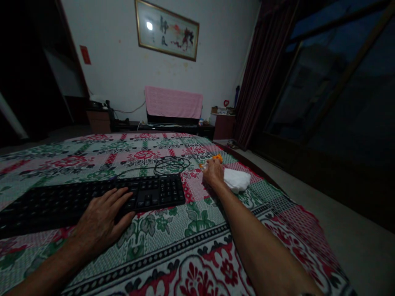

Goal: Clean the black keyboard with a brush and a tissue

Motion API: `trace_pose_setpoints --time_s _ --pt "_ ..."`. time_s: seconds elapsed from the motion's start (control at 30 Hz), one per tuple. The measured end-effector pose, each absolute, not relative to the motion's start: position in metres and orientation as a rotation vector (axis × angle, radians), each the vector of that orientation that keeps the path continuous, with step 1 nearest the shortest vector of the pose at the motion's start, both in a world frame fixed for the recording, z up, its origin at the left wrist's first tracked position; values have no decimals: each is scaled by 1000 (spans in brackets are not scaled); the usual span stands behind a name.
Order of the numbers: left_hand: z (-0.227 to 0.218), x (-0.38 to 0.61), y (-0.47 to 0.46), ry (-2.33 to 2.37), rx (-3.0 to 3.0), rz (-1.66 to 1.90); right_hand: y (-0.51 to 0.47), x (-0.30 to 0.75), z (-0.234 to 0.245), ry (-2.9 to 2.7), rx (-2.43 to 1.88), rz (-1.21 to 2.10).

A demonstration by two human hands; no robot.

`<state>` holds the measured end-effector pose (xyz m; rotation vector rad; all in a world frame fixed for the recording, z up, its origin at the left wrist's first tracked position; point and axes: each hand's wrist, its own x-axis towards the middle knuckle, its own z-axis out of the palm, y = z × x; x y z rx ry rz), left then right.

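A black keyboard (pixel 145 193) lies on a flowered cloth at the left. My left hand (pixel 103 211) rests on its lower edge, fingers stretched out over the keys and the thumb apart on the cloth. Farther off to the right, my right hand (pixel 213 172) is closed around a small orange and white thing (pixel 218 157); the hand hides most of it, so its kind is unclear. Just right of that wrist lies a crumpled white cloth or tissue (pixel 237 180). The keyboard's black cable (pixel 172 165) is looped in a loose coil behind the keys.
A patterned tablecloth (pixel 197 246) covers the bed-like or table surface, whose edge curves down at the right. Beyond stands a low cabinet with a pink towel (pixel 173 102) draped over a screen-like object. Dark curtains (pixel 259 74) and a window are at the right.
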<state>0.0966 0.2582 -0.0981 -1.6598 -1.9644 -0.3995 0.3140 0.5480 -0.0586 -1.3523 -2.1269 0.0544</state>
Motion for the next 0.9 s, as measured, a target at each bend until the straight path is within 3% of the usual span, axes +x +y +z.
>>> trace_pose_setpoints --time_s 0.5,0.9 --pt "-99 94 258 -1945 -1673 -416 542 314 -40 -2190 -1566 40" --pt "-103 93 258 -1919 -1658 -384 606 326 -27 -2226 -1575 99"
